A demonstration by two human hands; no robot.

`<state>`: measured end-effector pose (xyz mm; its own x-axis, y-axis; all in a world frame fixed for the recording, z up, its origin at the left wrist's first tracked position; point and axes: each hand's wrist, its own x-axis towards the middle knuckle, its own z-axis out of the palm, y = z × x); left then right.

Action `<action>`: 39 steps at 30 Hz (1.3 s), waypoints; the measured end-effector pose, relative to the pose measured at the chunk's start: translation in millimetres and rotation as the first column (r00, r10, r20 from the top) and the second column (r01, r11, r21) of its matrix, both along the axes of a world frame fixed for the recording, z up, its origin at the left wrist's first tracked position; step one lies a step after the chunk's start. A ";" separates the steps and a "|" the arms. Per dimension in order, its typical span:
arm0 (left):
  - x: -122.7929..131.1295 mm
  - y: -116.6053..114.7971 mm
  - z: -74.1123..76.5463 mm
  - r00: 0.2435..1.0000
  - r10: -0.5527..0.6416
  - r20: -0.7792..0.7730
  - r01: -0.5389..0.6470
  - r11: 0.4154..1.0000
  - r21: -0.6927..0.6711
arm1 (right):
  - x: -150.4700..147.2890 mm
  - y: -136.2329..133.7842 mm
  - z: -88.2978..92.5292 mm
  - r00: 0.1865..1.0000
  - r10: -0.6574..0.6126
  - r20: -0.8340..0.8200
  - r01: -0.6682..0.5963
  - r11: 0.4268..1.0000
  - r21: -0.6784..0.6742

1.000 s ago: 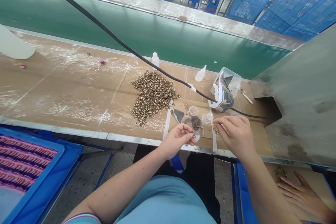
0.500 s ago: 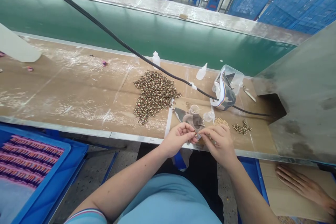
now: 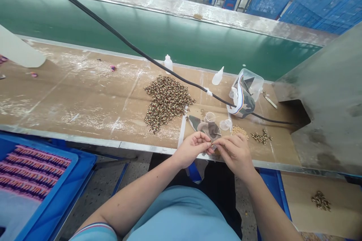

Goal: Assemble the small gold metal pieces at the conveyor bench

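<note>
At the front edge of the cardboard-topped bench, just right of centre, the left hand and right hand meet, their fingertips closed together on a tiny gold-coloured piece. It is too small to make out clearly. A camouflage fabric scrap lies just behind the hands, between two small clear plastic cups.

Most of the pieces appear to be in the large leopard-patterned bead heap at the bench's middle. Smaller lots sit apart: loose tan beads and a patterned cluster to the right, plus another cluster on a cardboard sheet at lower right. A clear plastic tub holding striped camouflage fabric stands behind them, beside a plastic squeeze bottle.
</note>
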<state>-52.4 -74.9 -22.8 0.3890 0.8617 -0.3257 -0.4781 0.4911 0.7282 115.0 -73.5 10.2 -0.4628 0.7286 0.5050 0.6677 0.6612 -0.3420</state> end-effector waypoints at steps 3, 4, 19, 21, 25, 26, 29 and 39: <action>-0.1 0.2 2.0 1.000 -0.005 0.010 0.005 1.000 -0.013 | 0.9 -0.1 -1.2 1.000 0.015 0.010 -0.015 1.000 -0.004; -0.1 0.2 2.6 1.000 -0.004 0.014 0.005 1.000 -0.018 | 1.4 -0.5 -1.9 1.000 0.018 0.015 -0.018 1.000 -0.001; 0.5 -1.3 1.7 0.998 0.045 0.041 -0.043 0.998 -0.035 | -0.5 -9.0 -8.3 0.997 0.067 -0.034 -0.064 0.993 0.097; 1.0 -1.9 1.6 0.998 0.045 0.036 -0.045 0.999 -0.018 | 0.8 -9.6 -10.1 0.997 0.046 -0.063 -0.042 0.997 0.063; 0.8 -2.2 1.7 0.999 0.041 0.025 -0.041 0.999 0.006 | 1.5 -11.7 -11.9 0.996 0.011 -0.088 -0.010 1.000 0.014; 0.7 -2.1 1.7 0.999 0.042 0.019 -0.042 0.999 0.008 | 1.2 -12.1 -11.8 0.996 0.002 -0.091 -0.001 1.000 0.009; 0.8 -2.5 1.7 0.999 0.050 0.005 -0.050 0.999 0.011 | 0.7 -13.4 -11.1 0.993 -0.042 -0.113 0.042 0.999 0.000; 5.1 -9.3 1.1 0.992 0.118 -0.040 -0.115 0.991 0.069 | -0.5 -27.0 -17.5 0.992 -0.090 -0.088 0.098 0.990 0.099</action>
